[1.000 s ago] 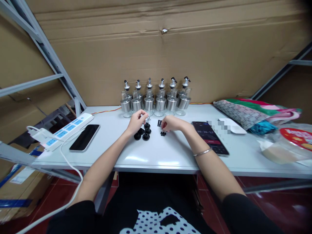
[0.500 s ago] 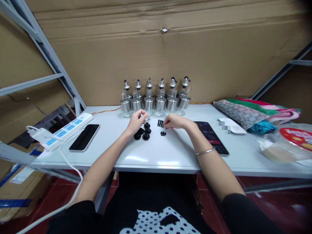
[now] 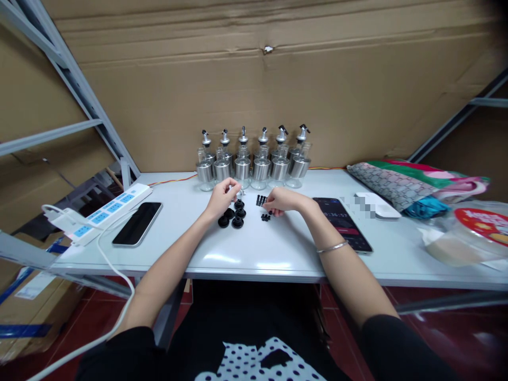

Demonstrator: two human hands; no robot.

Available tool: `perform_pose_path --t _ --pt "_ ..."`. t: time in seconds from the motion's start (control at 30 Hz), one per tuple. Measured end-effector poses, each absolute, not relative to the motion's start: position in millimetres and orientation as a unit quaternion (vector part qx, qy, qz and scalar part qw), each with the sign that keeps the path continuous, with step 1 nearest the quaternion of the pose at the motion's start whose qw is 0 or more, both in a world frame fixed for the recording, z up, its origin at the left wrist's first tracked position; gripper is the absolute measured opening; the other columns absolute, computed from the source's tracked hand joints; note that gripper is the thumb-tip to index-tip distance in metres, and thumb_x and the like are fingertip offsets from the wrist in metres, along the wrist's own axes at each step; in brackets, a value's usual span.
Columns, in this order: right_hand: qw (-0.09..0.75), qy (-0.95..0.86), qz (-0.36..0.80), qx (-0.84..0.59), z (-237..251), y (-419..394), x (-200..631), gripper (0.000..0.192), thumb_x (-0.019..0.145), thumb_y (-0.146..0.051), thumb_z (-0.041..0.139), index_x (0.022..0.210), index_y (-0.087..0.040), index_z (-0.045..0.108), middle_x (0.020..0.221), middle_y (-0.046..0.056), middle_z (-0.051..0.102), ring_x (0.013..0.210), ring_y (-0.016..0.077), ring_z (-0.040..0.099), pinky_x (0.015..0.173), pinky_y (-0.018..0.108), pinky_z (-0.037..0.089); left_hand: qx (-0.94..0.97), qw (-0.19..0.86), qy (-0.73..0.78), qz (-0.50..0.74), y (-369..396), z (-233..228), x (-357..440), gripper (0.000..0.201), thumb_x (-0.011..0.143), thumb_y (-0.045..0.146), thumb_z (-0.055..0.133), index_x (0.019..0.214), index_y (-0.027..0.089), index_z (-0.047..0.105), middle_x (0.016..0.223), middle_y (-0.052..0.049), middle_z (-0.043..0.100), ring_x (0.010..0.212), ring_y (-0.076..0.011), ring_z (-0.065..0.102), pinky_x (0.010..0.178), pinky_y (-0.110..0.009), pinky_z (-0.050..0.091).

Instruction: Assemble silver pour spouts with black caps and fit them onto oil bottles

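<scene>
Flanking both hands, left hand (image 3: 223, 198) seemingly pinching a spout (image 3: 239, 193), are phones (image 3: 137, 223) and bottles (image 3: 252, 165).

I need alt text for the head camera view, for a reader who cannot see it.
A person's left hand and right hand handle small black parts on a white table, before a row of steel-and-glass dispenser bottles. Two phones and a power strip lie at the sides.

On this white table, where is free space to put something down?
Bare table lies along the near edge between the forearms, and between the dark phone and the black caps. It is crowded around both hands, by the bottles, and at the right.
</scene>
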State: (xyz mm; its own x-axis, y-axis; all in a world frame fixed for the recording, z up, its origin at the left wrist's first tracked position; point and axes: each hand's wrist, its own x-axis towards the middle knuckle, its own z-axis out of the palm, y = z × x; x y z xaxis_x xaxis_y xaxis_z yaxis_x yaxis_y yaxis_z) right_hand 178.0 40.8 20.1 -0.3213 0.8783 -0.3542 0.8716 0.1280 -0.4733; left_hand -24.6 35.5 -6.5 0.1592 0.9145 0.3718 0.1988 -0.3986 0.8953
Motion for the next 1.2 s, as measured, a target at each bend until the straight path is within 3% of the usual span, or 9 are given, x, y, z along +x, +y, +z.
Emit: perform_pose_path --t 0.43,0.87,1.2 --pt "-0.018 -0.757 0.308 -0.576 20.6 34.8 167.0 0.029 0.085 -0.025 0.053 0.059 -0.013 0.057 0.062 0.008 0.069 0.05 0.012 0.062 0.051 0.02 0.05 0.678 0.352 0.406 0.502 37.8 -9.1 -24.9 0.017 0.078 0.033 0.055 0.071 0.017 0.051 0.05 0.006 0.049 0.047 -0.0079 0.045 0.053 -0.021 0.034" --pt "-0.017 -0.761 0.329 -0.559 16.9 34.7 164.7 0.019 0.08 -0.025 0.061 0.066 -0.014 0.056 0.055 0.002 0.063 0.045 0.01 0.059 0.045 0.019 0.049 0.677 0.357 0.408 0.498 36.1 -8.4 -24.4 0.017 0.078 0.032 0.056 0.07 0.018 0.051 0.05 0.006 0.049 0.048 -0.0081 0.045 0.054 -0.021 0.035" --pt "-0.004 -0.741 0.358 -0.568 15.2 39.0 171.5 0.013 0.075 -0.023 0.067 0.07 -0.014 0.059 0.055 0.001 0.064 0.052 0.0148 0.065 0.052 0.024 0.053 0.67 0.367 0.409 0.498 35.3 -6.4 -23.7 0.016 0.078 0.03 0.056 0.069 0.017 0.051 0.05 0.006 0.048 0.048 -0.0078 0.045 0.054 -0.021 0.035"
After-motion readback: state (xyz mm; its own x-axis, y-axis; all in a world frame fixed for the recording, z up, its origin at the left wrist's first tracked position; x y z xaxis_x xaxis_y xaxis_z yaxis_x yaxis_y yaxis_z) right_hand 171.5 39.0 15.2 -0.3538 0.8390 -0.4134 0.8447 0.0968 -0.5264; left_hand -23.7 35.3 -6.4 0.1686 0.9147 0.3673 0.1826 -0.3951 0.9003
